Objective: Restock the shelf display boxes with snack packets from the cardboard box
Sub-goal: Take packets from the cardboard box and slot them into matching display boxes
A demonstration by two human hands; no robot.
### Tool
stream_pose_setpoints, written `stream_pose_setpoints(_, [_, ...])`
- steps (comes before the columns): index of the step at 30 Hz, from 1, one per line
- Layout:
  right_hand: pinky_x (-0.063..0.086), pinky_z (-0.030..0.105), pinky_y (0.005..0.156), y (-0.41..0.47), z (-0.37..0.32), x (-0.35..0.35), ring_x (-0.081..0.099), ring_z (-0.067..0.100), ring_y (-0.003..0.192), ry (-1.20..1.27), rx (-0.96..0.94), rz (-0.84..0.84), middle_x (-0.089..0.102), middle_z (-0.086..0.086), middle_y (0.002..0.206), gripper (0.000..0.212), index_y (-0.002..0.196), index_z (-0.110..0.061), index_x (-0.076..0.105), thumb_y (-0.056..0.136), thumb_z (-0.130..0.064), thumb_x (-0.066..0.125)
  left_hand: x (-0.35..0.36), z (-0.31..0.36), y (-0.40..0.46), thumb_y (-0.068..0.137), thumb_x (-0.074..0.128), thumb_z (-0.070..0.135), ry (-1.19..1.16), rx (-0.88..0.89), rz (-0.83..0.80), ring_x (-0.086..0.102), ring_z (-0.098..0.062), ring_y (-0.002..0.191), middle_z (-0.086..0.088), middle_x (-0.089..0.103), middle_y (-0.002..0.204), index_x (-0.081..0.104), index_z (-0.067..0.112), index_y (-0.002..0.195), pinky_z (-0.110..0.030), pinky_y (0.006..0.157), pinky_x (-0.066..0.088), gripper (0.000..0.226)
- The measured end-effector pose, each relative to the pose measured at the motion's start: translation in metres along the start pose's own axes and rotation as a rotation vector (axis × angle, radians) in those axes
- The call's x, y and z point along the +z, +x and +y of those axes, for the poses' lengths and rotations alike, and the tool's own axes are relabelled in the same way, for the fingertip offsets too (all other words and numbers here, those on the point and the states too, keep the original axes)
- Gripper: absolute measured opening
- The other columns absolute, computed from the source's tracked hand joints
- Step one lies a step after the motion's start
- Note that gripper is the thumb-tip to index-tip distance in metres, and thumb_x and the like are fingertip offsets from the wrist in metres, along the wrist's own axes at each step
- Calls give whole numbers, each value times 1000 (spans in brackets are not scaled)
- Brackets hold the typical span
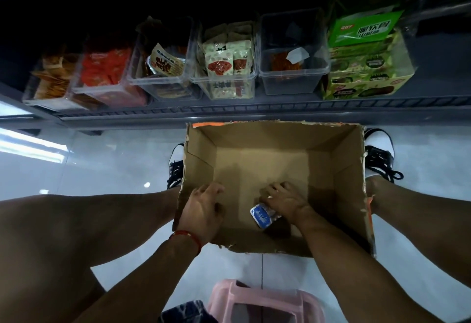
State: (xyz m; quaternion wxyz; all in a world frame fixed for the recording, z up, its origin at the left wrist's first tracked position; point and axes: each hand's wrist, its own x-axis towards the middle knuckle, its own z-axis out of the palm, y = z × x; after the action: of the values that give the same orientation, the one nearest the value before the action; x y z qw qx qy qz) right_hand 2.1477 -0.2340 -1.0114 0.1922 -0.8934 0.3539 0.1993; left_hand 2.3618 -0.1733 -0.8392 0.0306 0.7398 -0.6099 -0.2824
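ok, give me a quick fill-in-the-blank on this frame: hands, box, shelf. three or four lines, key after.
1. The right hand grips a ____ and white packet inside the cardboard box.
2. The left hand holds the box's ____ wall.
3. The green carton stands at the ____ end of the shelf row.
4. Below the box stands a ____ plastic stool.

Missing words: blue; left; right; pink

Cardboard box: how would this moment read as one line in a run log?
right hand: grips blue packet | left hand: on cardboard box wall | box otherwise empty
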Motion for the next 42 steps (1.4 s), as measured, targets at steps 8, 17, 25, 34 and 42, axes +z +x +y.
stream_pose_setpoints(8, [52,39,93,-11,4,-36,68,31,107,1039,450,101,73,13,113,28,116,-13,69,98,-31,58,2,24,16,80,57,-6,-209,-84,-70,65,-19,102,0,67,100,65,13,114,-19,89,48,39])
stream_pose_setpoints(17, [53,46,96,-118,3,-163,68,35,111,1861,204,428,72,17,120,30,125,-3,66,95,-5,63,-16,115,32,95,67,13,-889,-52,-112,74,-18,80,-9,75,103,66,14,106,-33,61,62,11])
stream_pose_setpoints(25, [59,31,74,-222,16,-252,74,19,94,1365,339,978,77,4,99,36,124,-17,59,92,-11,72,-59,180,16,94,69,15,-896,308,-109,76,-17,86,1,78,98,70,21,109,-39,64,61,17])
stream_pose_setpoints(34, [58,23,72,-279,64,-424,72,7,87,766,209,1245,74,0,99,13,105,-16,64,94,-10,69,-167,206,30,90,71,11,-919,522,179,69,-13,95,9,71,104,64,38,109,-44,83,61,34])
stream_pose_setpoints(42, [59,44,82,-278,129,-530,67,21,92,267,371,1415,65,3,105,19,117,-19,59,99,-26,64,-219,185,53,92,63,6,-838,456,284,66,-13,90,4,68,106,61,30,115,-19,62,55,33])
